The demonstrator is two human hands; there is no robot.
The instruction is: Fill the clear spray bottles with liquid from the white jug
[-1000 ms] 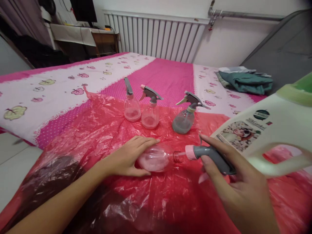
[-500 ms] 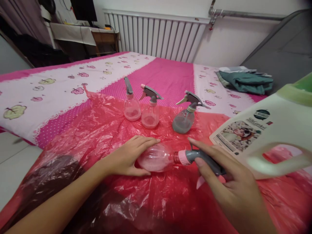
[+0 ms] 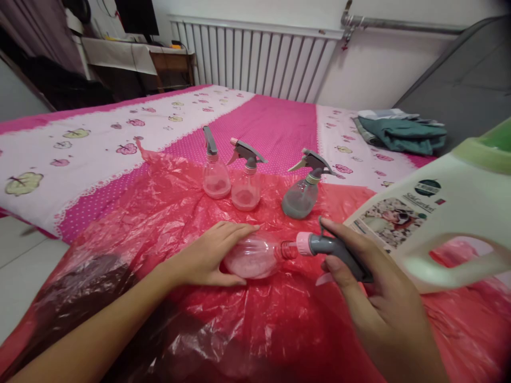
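My left hand [image 3: 211, 255] is wrapped round the base of a clear pink spray bottle [image 3: 255, 258], which points its neck to the right above red plastic sheeting [image 3: 223, 324]. In my right hand [image 3: 371, 282] is a grey trigger sprayer head [image 3: 339, 250] with a pink screw collar. The collar stands a little apart from the bottle's threaded neck, and a thin tube shows between them. Beyond my hands stand two pink spray bottles [image 3: 216, 181] [image 3: 246, 191] and a grey-tinted spray bottle [image 3: 300, 197], all with trigger heads and some liquid inside.
A large white jug [image 3: 443, 213] with a green top and a printed label leans in at the right. Folded dark green cloth [image 3: 407, 133] lies on the pink patterned bed [image 3: 275, 122]. A radiator [image 3: 255, 58] and a desk [image 3: 120, 56] with a monitor are behind.
The sprayer head has moved right and slightly up in my right hand, widening the gap at the bottle's neck. My left hand stays nearly in place, still around the bottle.
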